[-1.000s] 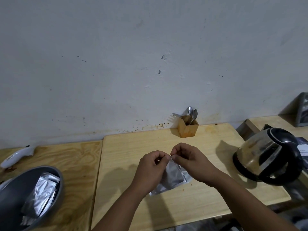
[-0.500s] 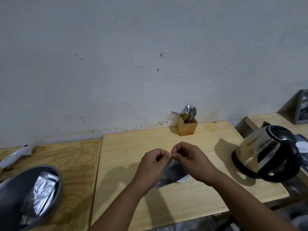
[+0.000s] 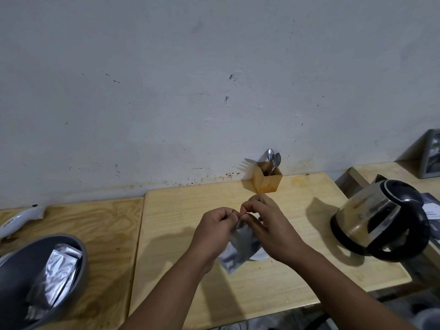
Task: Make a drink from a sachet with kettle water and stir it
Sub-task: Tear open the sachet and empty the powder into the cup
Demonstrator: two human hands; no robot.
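Note:
A silver foil sachet (image 3: pixel 240 248) hangs above the middle of the wooden table (image 3: pixel 190 210). My left hand (image 3: pixel 214 232) and my right hand (image 3: pixel 269 232) both pinch its top edge, thumbs and fingers close together. Under the sachet a sliver of something white (image 3: pixel 259 256) shows on the table; most of it is hidden by my right hand. A steel kettle (image 3: pixel 378 220) with a black handle and lid stands at the right. A wooden holder (image 3: pixel 266 182) with spoons (image 3: pixel 273 160) sits at the wall.
A grey bowl (image 3: pixel 14 282) at the lower left holds more foil sachets (image 3: pixel 57 270). A white handheld tool (image 3: pixel 19 217) lies at the far left. A grey box (image 3: pixel 431 156) and papers (image 3: pixel 432 210) are at the right, behind the kettle. The table's front edge is near my arms.
The sachet has swung to hang more upright between my hands, and the white thing under it now shows. My hands stay pinched at the sachet's top edge.

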